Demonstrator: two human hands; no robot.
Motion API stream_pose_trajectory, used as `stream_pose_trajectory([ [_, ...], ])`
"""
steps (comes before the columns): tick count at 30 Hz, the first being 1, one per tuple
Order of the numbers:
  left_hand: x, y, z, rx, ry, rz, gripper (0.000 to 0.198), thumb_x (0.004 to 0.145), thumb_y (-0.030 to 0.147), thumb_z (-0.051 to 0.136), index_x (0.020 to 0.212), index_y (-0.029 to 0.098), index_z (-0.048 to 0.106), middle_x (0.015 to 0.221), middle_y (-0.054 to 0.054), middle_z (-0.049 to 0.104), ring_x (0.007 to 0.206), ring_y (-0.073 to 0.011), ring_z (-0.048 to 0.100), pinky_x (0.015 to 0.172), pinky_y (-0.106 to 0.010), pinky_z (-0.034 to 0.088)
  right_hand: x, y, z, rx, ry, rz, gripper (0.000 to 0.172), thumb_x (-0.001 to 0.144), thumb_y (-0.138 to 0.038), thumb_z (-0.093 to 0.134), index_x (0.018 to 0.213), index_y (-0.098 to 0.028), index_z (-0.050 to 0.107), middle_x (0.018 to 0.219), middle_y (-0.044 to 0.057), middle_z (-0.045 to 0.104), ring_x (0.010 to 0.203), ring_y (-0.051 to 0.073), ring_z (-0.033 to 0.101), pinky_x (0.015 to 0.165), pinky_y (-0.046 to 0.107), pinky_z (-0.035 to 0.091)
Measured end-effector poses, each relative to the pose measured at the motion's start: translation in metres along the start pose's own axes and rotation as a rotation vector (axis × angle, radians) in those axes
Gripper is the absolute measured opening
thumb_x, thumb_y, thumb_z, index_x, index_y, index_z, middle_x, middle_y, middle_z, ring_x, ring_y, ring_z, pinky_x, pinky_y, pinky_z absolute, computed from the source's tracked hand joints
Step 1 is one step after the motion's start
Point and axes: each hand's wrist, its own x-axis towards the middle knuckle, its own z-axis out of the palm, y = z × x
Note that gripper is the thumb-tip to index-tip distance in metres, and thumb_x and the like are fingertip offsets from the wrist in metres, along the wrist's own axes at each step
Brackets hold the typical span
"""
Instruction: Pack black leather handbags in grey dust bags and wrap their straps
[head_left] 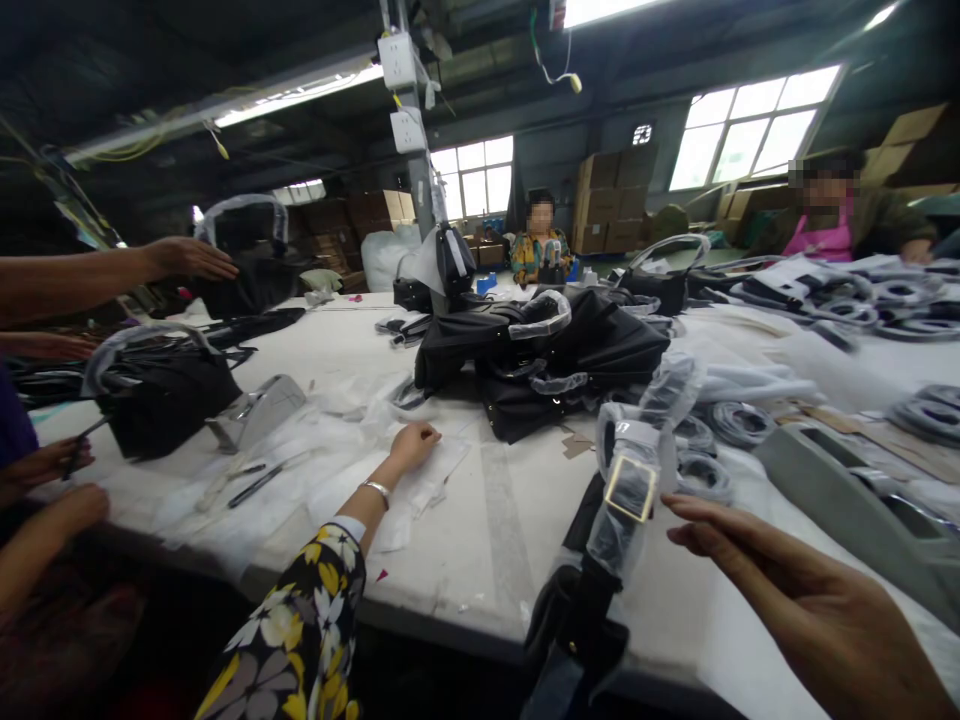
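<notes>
Near the table's front edge is a black handbag (pixel 577 620). Its strap, wrapped in clear plastic, rises with a gold buckle (pixel 631 488). My right hand (pixel 802 590) is just right of the buckle, fingers stretched out; I cannot tell whether the fingertips touch the strap. Over thin white sheets (pixel 431 480) is my left hand (pixel 411 447), with a bracelet at the wrist and fingers curled in. Whatever may be between those fingers is hidden. Beyond both hands lies a pile of black handbags (pixel 540 350) with plastic-wrapped handles.
A grey tape dispenser (pixel 862 520) stands at right beside coiled wrapped straps (pixel 739 425). Another dispenser (pixel 259 410) and a dark slim tool (pixel 255 487) lie left. Co-workers' hands (pixel 187 260) work around black bags (pixel 169 390). A post (pixel 427 180) rises mid-table.
</notes>
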Motion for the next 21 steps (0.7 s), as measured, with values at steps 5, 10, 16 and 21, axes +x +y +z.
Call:
stream_pose_trajectory([
  [5, 0.008, 0.017, -0.038, -0.210, 0.124, 0.078, 0.031, 0.094, 0.037, 0.061, 0.117, 0.015, 0.060, 0.115, -0.008, 0.064, 0.097, -0.0211, 0.065, 0.083, -0.042, 0.057, -0.008, -0.013, 0.000, 0.042, 0.004, -0.181, 0.032, 0.083, -0.055, 0.067, 0.103, -0.032, 0.078, 0.101, 0.001, 0.078, 0.083, 0.022, 0.076, 0.084, 0.028, 0.061],
  [10, 0.003, 0.052, -0.089, -0.399, 0.206, 0.150, 0.030, 0.094, 0.035, 0.063, 0.116, 0.015, 0.061, 0.110, -0.007, 0.065, 0.091, -0.0194, 0.065, 0.080, -0.039, 0.057, -0.005, -0.036, 0.003, 0.157, -0.026, -0.338, 0.021, 0.087, -0.045, 0.068, 0.102, -0.032, 0.077, 0.094, -0.001, 0.078, 0.076, 0.017, 0.075, 0.082, 0.023, 0.061],
  [16, -0.025, 0.103, -0.137, -0.599, 0.244, 0.261, 0.027, 0.088, 0.036, 0.070, 0.104, 0.014, 0.066, 0.097, -0.005, 0.068, 0.086, -0.0176, 0.066, 0.079, -0.037, 0.056, 0.009, -0.070, 0.013, 0.325, -0.132, -0.478, 0.017, 0.090, -0.031, 0.067, 0.105, -0.029, 0.075, 0.105, 0.001, 0.076, 0.084, 0.017, 0.075, 0.082, 0.025, 0.060],
  [21, -0.068, 0.153, -0.152, -0.745, 0.189, 0.367, 0.053, 0.058, 0.045, 0.091, 0.097, 0.016, 0.072, 0.086, -0.003, 0.071, 0.079, -0.0143, 0.065, 0.084, -0.032, 0.053, 0.031, -0.100, 0.037, 0.421, -0.250, -0.469, 0.023, 0.090, -0.033, 0.067, 0.110, -0.026, 0.074, 0.107, 0.003, 0.076, 0.095, 0.021, 0.073, 0.090, 0.034, 0.059],
])
